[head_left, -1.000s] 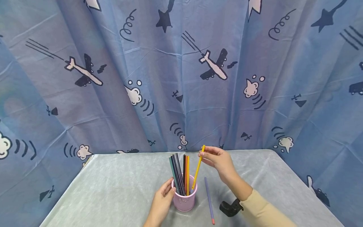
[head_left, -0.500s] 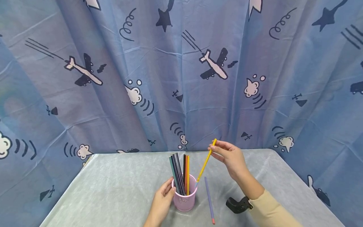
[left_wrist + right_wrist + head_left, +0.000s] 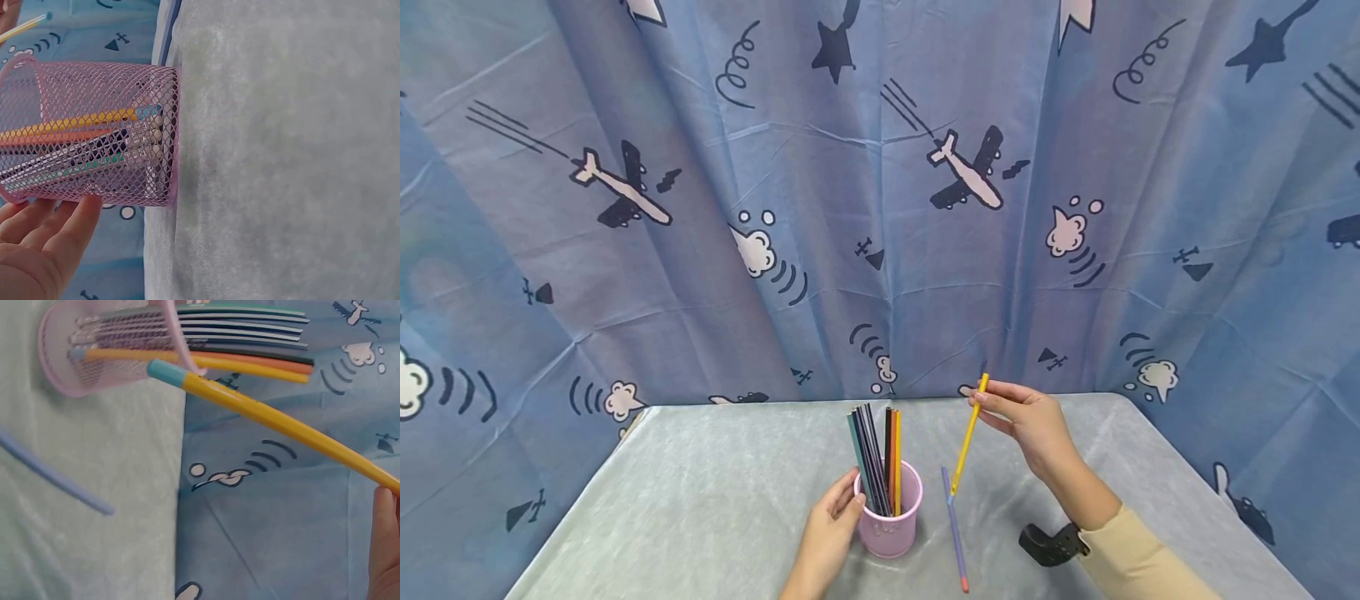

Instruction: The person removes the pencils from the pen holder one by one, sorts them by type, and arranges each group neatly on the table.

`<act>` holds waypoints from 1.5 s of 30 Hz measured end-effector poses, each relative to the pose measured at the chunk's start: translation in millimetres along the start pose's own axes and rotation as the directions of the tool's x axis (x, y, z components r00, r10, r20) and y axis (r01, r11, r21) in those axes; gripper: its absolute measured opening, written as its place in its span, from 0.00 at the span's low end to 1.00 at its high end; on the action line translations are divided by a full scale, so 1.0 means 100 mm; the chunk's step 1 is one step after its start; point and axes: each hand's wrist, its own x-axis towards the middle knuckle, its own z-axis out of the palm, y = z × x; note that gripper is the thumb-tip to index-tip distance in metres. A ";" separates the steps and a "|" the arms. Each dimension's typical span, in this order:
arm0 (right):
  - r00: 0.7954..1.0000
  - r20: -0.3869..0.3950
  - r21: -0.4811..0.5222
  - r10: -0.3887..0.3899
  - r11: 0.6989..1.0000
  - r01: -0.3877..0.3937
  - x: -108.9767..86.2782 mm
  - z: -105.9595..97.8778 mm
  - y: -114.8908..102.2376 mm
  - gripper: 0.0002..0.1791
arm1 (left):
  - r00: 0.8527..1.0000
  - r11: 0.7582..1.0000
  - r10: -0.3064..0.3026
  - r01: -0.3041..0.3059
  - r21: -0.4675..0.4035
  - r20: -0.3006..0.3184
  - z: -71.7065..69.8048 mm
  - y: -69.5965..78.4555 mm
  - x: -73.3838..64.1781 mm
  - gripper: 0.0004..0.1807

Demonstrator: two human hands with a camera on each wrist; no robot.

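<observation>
A pink mesh pencil cup [image 3: 887,537] stands on the table with several pencils [image 3: 81,119] in it, among them teal, dark, orange and yellow ones. My left hand [image 3: 827,533] holds the cup's left side, thumb and fingertips against the mesh. To the right of the cup, my right hand [image 3: 1026,421] pinches a yellow pencil [image 3: 972,433] near its upper end. This pencil slants down, its light blue end [image 3: 167,373] lowest, and in the head view that end overlaps a purple pencil [image 3: 956,537] lying on the table.
A pale grey cloth covers the table [image 3: 715,492]. Behind its far edge hangs a blue curtain [image 3: 820,317] printed with airplanes. A black wrist device [image 3: 1051,546] sits at the right sleeve.
The yellow pencil has come out of the cup and moved right with my right hand, then dipped slightly. My left hand and the cup have stayed in place.
</observation>
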 end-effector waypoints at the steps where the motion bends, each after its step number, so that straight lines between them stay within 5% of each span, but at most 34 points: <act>1: 1.000 0.000 -0.003 0.006 1.000 -0.006 0.00 -0.01 0.02 0.11 | 1.000 1.000 0.000 0.000 0.001 -0.001 0.00 0.00 0.00 0.28; 8: 0.999 0.003 -0.038 0.052 0.998 -0.052 0.06 -0.10 0.13 0.08 | 1.000 1.000 0.005 -0.005 0.004 -0.002 0.00 -0.02 0.00 0.28; 21: 0.986 0.021 -0.180 0.165 0.971 -0.158 0.10 -0.21 0.32 0.27 | 1.000 1.000 -0.018 0.019 0.019 -0.014 0.00 -0.01 0.00 0.29; 31: 0.968 -0.014 -0.289 0.250 0.926 -0.243 0.10 -0.24 0.53 0.26 | 1.000 1.000 -0.009 0.009 0.008 -0.011 0.00 -0.02 0.01 0.28; 45: 0.957 0.036 -0.295 0.289 0.918 -0.266 0.13 -0.27 0.86 0.25 | 1.000 1.000 0.006 -0.006 -0.008 -0.023 0.01 -0.01 0.00 0.28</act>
